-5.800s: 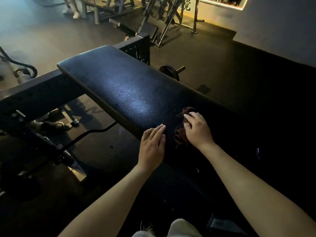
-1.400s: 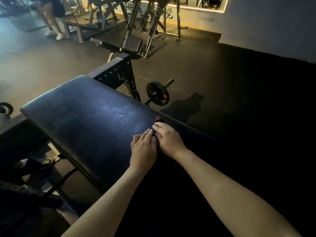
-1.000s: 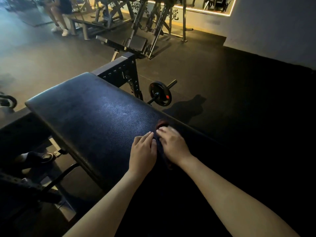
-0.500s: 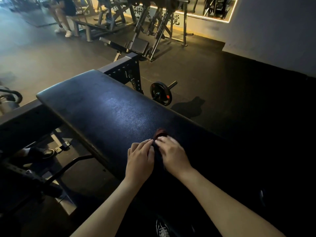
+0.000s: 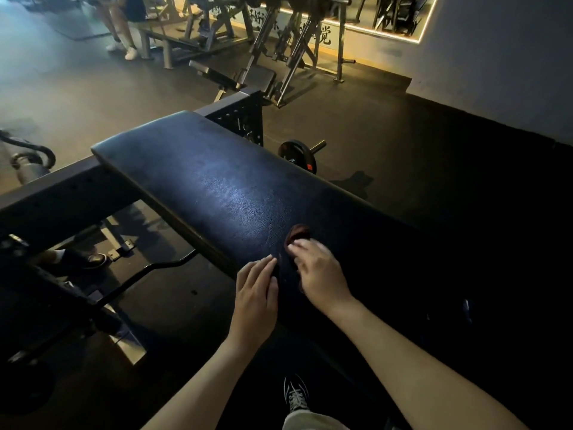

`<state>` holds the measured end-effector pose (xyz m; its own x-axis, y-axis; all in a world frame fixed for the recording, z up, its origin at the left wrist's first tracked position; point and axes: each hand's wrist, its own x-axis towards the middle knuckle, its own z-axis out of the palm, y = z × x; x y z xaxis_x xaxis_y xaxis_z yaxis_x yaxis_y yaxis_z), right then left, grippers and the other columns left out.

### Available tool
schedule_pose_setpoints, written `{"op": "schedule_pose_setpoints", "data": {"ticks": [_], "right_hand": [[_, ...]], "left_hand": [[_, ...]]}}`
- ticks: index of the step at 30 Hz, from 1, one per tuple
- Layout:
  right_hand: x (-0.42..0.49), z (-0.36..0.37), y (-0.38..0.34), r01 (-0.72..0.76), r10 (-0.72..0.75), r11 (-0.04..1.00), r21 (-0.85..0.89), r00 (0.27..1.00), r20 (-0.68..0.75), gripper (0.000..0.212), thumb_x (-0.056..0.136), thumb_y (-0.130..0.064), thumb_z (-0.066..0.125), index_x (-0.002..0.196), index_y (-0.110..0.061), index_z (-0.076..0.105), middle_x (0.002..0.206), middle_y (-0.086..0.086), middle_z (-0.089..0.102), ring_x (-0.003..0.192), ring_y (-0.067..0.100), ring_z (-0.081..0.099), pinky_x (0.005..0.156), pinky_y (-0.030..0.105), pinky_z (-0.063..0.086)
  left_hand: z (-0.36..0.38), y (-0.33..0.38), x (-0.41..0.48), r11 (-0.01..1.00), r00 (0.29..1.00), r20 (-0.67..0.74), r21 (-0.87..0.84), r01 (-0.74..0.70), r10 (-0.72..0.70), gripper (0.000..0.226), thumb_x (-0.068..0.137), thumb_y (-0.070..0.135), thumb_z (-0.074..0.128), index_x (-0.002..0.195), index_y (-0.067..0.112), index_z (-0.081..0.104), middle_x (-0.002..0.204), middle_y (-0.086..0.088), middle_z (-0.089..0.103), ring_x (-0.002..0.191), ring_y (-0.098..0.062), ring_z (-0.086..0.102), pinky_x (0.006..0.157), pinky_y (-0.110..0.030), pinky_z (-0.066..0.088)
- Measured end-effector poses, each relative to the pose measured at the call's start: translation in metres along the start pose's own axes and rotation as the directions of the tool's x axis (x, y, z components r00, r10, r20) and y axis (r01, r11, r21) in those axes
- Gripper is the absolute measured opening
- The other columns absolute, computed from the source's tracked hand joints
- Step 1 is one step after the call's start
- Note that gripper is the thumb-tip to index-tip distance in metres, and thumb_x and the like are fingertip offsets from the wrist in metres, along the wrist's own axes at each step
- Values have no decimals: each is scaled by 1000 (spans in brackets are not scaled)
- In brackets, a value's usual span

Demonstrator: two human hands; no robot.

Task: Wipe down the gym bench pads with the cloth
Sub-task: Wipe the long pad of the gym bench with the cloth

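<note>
A long black gym bench pad (image 5: 201, 181) runs from the far left toward the near right, glossy in the middle and lost in shadow at its near end. A small dark reddish cloth (image 5: 298, 233) lies bunched on the pad. My right hand (image 5: 319, 274) presses on the cloth with its fingertips, and most of the cloth is hidden under it. My left hand (image 5: 255, 293) lies flat on the pad's near edge just left of the cloth, fingers together, holding nothing.
A black steel frame (image 5: 52, 197) crosses under the pad's far end, with a curl bar (image 5: 148, 271) below. A weight plate on a bar (image 5: 299, 153) lies on the floor behind. Racks (image 5: 294, 48) and a person's legs (image 5: 121, 32) stand at the back. My shoe (image 5: 296, 395) is below.
My two hands have slid along the pad toward its near end with the cloth. My left hand has drawn slightly apart from the right. The camera has tilted down.
</note>
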<state>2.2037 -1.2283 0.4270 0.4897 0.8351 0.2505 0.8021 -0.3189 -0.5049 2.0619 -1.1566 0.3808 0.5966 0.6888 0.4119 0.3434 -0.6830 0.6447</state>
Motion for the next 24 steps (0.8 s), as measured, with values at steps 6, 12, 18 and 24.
{"op": "schedule_pose_setpoints", "data": {"ticks": [6,12,18,24], "right_hand": [[8,-3,0,86,-86,996,10,994,65,35,94,-13,50,125,-8,67,131,10,63,124,34,53,112,33,33],[21,14,-10,-80,80,997,-6,997,7,30,93,-6,57,121,-7,69,132,9,62,124,37,52,112,42,38],[49,16,-21,102,-108,990,99,992,58,31,95,-9,52,119,-9,70,127,7,65,121,32,55,109,37,39],[95,34,-6,-74,68,996,52,991,111,39,99,-10,50,138,-11,57,150,3,48,143,31,32,121,36,21]], "left_hand": [[-11,-6,0,999,1000,9,44,-5,4,44,100,27,41,136,10,61,140,-1,59,130,-22,46,116,-35,31],[-20,-27,7,989,992,-65,94,115,-109,48,100,31,38,134,7,62,140,-4,59,128,-25,45,117,-23,22],[-19,-24,23,989,992,-78,97,108,-101,46,99,28,40,132,6,63,134,-5,63,120,-21,45,112,-24,28],[-21,-31,21,992,989,-80,7,128,-127,45,97,26,44,137,11,60,140,3,58,125,-17,47,114,-19,26]]}}
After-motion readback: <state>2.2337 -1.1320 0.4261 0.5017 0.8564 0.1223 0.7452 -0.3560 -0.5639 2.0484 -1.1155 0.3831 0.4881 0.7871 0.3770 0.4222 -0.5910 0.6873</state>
